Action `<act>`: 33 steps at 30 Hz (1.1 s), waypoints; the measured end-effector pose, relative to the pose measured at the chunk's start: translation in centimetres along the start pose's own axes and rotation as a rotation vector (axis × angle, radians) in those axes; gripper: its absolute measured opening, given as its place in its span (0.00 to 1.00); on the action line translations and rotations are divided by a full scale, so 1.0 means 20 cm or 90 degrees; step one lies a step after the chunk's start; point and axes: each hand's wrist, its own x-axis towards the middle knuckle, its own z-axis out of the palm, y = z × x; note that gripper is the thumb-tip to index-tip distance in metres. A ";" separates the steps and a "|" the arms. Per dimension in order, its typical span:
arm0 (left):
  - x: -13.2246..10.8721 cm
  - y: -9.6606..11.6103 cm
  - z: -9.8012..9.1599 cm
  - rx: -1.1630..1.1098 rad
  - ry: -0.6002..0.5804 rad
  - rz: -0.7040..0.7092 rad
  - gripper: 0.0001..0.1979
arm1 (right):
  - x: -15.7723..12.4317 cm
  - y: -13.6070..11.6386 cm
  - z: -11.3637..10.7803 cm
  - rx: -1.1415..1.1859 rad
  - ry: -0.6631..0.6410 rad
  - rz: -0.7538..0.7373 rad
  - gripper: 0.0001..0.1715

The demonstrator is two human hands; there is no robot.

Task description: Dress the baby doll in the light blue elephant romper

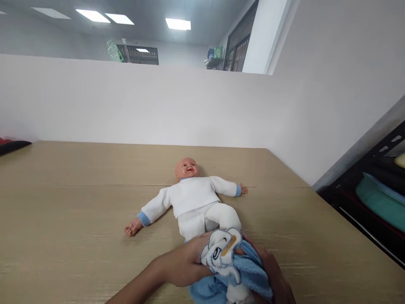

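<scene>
A baby doll with a pink plastic head and white clothing with blue cuffs [193, 196] lies on its back on the tan wooden tabletop [79, 202], centre of the frame. At lower centre, the left hand [186, 261] pinches a blue fleecy garment with a white animal-face patch [253, 274] at the doll's legs; the right hand [272, 270] borders it, its fingers' closure impossible to tell. The step seems to be working the garment about the legs; next calls for keeping the opening spread.
</scene>
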 end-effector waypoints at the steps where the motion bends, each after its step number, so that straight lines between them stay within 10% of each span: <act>1: 0.00 0.00 0.00 -0.010 0.004 -0.017 0.25 | 0.03 0.00 -0.01 0.000 -0.009 -0.005 0.27; 13: -0.03 -0.04 0.02 -0.081 0.175 -0.069 0.37 | 0.18 0.04 -0.04 0.045 -0.064 -0.046 0.20; 33: -0.03 -0.09 0.03 0.008 0.230 -0.008 0.19 | 0.17 0.04 -0.01 -0.033 -0.013 -0.119 0.18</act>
